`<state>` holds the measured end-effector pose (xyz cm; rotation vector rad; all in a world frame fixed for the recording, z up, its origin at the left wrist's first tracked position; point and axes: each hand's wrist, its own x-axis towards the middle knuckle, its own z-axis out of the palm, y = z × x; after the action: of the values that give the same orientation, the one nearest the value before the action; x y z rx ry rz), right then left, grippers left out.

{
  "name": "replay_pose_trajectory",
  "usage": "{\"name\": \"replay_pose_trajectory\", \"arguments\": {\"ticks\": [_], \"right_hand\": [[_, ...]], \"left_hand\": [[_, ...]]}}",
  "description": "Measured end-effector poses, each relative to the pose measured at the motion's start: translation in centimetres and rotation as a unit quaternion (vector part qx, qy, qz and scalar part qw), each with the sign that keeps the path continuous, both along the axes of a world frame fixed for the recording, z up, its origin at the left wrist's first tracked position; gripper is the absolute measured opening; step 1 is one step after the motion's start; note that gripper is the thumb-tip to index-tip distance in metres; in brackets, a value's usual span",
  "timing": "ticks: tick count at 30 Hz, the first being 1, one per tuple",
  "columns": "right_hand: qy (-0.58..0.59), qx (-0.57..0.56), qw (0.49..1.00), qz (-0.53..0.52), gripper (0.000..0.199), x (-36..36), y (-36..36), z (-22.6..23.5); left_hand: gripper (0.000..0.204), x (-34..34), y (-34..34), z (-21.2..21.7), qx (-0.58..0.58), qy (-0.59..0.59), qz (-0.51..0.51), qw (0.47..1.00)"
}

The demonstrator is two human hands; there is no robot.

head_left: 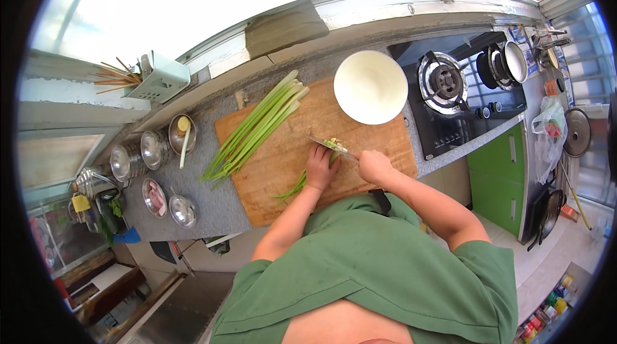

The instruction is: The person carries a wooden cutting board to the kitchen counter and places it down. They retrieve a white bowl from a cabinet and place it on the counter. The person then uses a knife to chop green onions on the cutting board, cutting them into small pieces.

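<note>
The gas hob point(474, 92) and green cabinet point(495, 182) show a kitchen

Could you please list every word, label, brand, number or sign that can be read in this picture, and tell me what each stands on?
None can be read clearly.
Black stovetop: pale marks near its front edge, too small to read.
Colourful containers at the lower right: too small and blurred to read.
Knife, cutting board and white bowl: no readable lettering shows.
</note>
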<state>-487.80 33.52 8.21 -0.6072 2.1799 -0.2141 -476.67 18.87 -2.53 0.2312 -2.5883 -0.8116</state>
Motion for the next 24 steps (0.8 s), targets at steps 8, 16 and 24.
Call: {"name": "replay_pose_trajectory", "arguments": {"ticks": [8,16,24], "right_hand": [[0.034,-0.037,0.999,-0.013,0.035,0.9,-0.6,-3.4],[0.070,-0.121,0.989,-0.039,0.037,1.7,1.2,-2.1],[0.060,-0.090,0.994,-0.005,0.031,1.5,1.4,-0.5]], "left_hand": [[0.033,0.2,0.2,-0.3,-0.009,0.010,0.006,1.000],[0.035,0.6,0.1,-0.2,0.013,-0.008,0.010,1.000],[0.035,0.5,0.2,-0.9,0.011,0.011,0.014,1.000]]}}
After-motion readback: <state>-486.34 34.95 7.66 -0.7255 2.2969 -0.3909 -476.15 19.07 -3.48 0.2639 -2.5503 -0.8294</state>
